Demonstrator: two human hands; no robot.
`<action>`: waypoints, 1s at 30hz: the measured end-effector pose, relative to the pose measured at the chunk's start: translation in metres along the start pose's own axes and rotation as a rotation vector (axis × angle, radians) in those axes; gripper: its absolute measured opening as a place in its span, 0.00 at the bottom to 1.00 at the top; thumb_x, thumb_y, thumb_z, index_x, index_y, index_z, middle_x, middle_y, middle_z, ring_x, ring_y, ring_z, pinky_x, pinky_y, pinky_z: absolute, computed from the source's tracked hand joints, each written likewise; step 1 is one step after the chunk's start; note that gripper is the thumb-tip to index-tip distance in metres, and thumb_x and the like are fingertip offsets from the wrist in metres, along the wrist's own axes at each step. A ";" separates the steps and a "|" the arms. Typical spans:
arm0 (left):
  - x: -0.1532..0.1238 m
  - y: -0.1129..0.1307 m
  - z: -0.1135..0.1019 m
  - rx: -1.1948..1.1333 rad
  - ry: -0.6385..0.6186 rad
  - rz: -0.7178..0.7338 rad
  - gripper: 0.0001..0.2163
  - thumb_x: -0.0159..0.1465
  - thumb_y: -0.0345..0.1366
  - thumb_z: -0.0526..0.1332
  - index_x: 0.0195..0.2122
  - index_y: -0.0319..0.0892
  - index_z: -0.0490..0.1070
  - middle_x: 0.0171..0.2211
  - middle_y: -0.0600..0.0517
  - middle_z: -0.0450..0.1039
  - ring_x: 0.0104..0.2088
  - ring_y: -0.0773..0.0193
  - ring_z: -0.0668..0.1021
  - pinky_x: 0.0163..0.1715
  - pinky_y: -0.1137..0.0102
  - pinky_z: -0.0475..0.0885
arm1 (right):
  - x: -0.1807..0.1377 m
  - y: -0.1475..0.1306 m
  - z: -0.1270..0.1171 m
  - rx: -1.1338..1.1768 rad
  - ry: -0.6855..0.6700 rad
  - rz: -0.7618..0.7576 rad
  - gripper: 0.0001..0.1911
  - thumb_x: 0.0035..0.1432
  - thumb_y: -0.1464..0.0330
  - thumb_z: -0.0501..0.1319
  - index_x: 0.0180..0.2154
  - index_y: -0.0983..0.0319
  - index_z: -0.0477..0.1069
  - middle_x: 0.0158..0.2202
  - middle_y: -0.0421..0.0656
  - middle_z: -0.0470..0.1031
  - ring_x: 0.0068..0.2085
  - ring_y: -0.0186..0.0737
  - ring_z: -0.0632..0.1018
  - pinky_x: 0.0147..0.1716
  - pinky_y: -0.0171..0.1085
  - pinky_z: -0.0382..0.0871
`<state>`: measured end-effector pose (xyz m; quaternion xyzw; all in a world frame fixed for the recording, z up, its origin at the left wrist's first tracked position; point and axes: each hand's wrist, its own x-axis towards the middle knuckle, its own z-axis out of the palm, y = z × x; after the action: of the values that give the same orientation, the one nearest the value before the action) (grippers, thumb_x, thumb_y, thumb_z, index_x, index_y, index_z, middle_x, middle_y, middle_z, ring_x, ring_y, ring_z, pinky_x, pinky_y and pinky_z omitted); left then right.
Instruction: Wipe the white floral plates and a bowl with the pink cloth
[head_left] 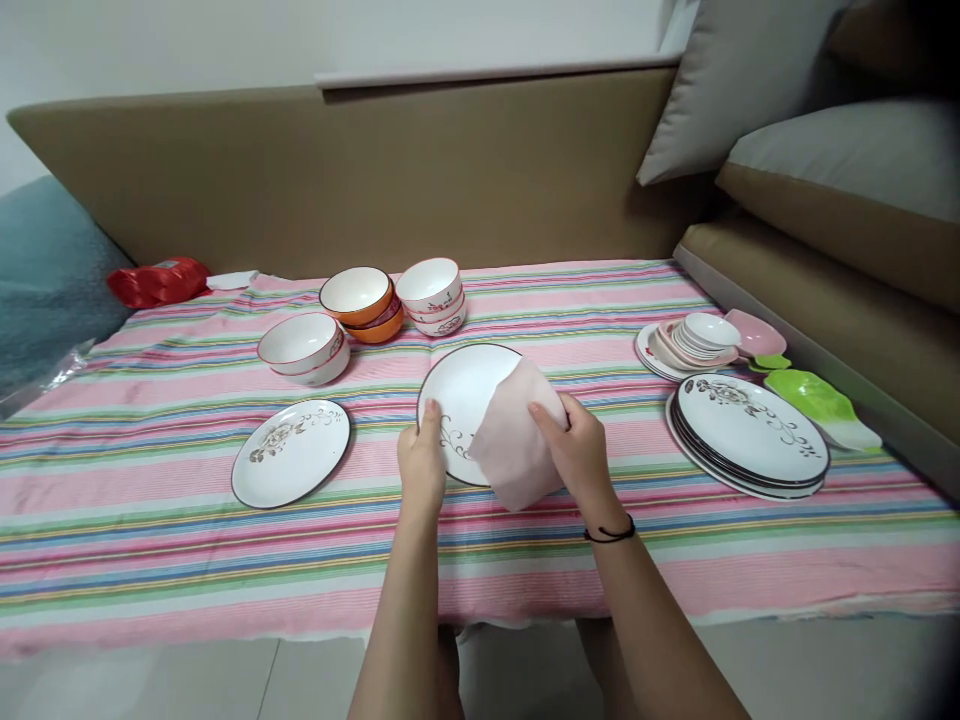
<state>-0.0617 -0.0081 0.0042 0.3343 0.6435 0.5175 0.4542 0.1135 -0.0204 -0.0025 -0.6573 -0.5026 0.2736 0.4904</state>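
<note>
A white plate [469, 385] with a dark rim and brown scroll pattern is held up above the striped cloth. My left hand [422, 458] grips its left edge, thumb on the face and fingers underneath. My right hand [576, 445] pinches a pale pink wiping cloth [514, 440] against the plate's right side. The cloth drapes over the right part of the plate and hangs past its lower edge. Any fingers behind the plate are hidden. To the left, a similar plate [289, 455] lies flat on the striped cloth.
Stacked bowls stand at back left: white [304, 350], orange [360, 300] and more white [433, 297]. At right are a stack of plates [750, 430], small dishes [697, 340], a pink dish [757, 333] and a green leaf-shaped dish [817, 405]. A red bundle [161, 282] lies far left.
</note>
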 end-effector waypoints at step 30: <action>0.005 0.000 -0.004 -0.021 -0.098 -0.027 0.26 0.52 0.61 0.59 0.26 0.38 0.69 0.19 0.52 0.67 0.21 0.65 0.70 0.23 0.71 0.62 | 0.002 0.003 -0.005 0.146 -0.045 0.060 0.16 0.50 0.55 0.63 0.34 0.60 0.71 0.26 0.40 0.73 0.28 0.40 0.71 0.25 0.35 0.61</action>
<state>-0.0668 -0.0050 0.0032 0.3457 0.6194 0.5010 0.4959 0.1193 -0.0207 -0.0030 -0.6283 -0.4722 0.3389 0.5172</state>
